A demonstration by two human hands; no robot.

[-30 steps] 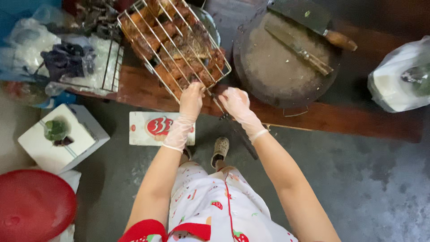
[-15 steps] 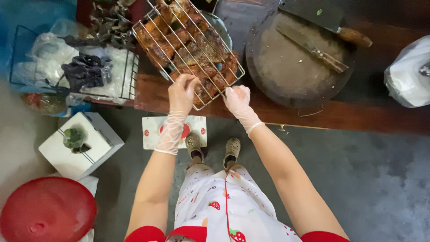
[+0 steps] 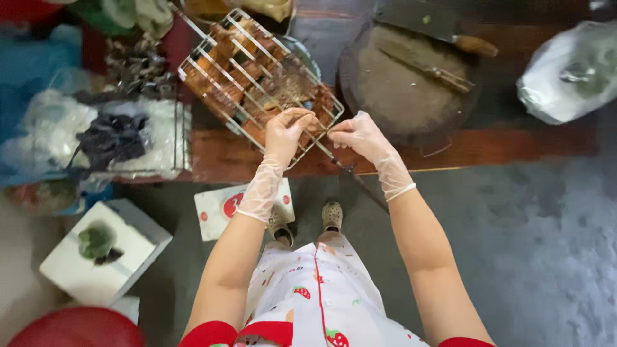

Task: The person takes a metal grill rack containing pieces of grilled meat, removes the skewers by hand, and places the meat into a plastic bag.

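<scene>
Nearest to us are the strawberry-print apron [image 3: 321, 302] and two shoes [image 3: 307, 222] on the grey floor [image 3: 527, 257], with a white box [image 3: 103, 254] and a red lid [image 3: 77, 329] at lower left.

Above them our left hand [image 3: 287, 132], in a thin clear glove, has its fingers curled shut on the near edge of the wire grill basket [image 3: 257, 80]. Our right hand [image 3: 361, 136], gloved too, has its fingers pinched together at the basket's near corner, where the dark handle rod [image 3: 360, 183] runs down toward us; we cannot tell whether they grip the wire itself.

Since half a second ago both hands have drawn closer together, nearly touching, and the basket sits higher and more to the left in view.

The basket, filled with browned meat pieces, lies tilted on the wooden bench [image 3: 450, 151]. Farther right stand a round chopping block [image 3: 408, 83] with a cleaver [image 3: 430, 26] across it, and a clear plastic bag [image 3: 569, 71].
</scene>
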